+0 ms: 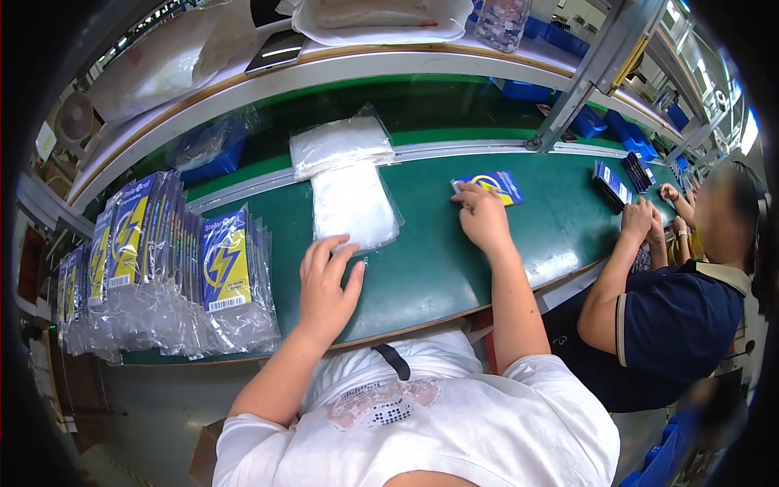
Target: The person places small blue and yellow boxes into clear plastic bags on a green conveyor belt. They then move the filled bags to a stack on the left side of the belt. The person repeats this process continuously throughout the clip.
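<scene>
My left hand (329, 280) has its fingers spread over the green bench, at the lower edge of a stack of clear plastic bags (350, 203). Whether the fingertips touch the lowest bag I cannot tell. Farther right, my right hand (484, 217) has its fingers closed on the left end of a flat blue and yellow package (505, 187), which lies on the bench. A second pile of clear bags (341, 146) overlaps the far end of the first. On the left stand rows of blue and yellow packages in clear bags (227, 268), upright and close together.
Behind the bench runs a raised shelf (349, 61) with a white bin on it and a metal post (580, 81) at right. A blue tray (213, 158) sits under the shelf. At right a co-worker (673, 325) handles dark packages (610, 185) on the same bench.
</scene>
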Tool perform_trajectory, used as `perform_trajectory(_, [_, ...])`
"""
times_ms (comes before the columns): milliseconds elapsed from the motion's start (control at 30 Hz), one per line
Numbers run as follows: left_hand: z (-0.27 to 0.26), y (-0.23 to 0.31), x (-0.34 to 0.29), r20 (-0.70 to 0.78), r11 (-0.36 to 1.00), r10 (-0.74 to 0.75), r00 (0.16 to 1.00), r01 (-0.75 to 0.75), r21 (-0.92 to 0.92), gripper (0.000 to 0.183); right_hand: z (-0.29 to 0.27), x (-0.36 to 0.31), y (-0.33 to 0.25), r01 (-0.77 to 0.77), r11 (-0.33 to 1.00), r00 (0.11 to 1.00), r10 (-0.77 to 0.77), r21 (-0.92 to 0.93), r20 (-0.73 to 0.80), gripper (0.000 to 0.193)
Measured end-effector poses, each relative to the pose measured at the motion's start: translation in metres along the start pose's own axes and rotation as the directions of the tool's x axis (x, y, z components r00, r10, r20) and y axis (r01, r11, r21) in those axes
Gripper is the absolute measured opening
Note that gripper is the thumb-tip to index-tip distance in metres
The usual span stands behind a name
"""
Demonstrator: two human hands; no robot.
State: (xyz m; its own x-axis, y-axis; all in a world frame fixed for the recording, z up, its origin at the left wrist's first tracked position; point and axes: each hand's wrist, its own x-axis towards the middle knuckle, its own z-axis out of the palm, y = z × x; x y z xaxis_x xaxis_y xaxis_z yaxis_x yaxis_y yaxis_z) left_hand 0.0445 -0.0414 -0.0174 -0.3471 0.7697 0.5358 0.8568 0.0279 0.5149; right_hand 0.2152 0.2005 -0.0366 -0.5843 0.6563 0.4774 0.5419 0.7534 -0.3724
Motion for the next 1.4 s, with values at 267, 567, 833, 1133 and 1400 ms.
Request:
perform_trajectory(267, [0.003, -0.025, 0.027, 0.171, 0.995, -0.037, 0.985, 0.019, 0.101, 0.020, -0.006, -0.015, -0.029, -0.209, 0.926, 0.958, 0.258, 0.313, -0.124, 0.013])
perform_trajectory(567, [0.008, -0.027, 0.028, -0.006, 0.998, 0.034, 0.999, -0.034, 0.045, 0.019, -0.008, -0.014, -0.035, -0.284, 0.955, 0.957, 0.288, -0.086, 0.043, 0.070])
perform_trajectory(833, [0.010, -0.022, 0.030, -0.091, 0.992, 0.007, 0.996, -0.019, -0.127, 0.022, -0.008, -0.035, -0.067, -0.418, -0.176, 0.865, 0.225, 0.891, 0.450, 0.057])
perform_trajectory(1133, [0.004, -0.020, 0.032, -0.113, 0.972, -0.038, 0.993, 0.010, -0.236, 0.014, -0.003, -0.038, -0.107, -0.749, -0.401, 0.659, -0.372, 0.527, 0.654, 0.063])
perform_trajectory(1400, [0.000, -0.030, 0.032, -0.043, 0.913, -0.230, 0.972, 0.200, -0.356, 0.020, 0.001, -0.018, -0.106, -0.746, -0.269, 0.666, -0.286, 0.609, 0.689, 0.060])
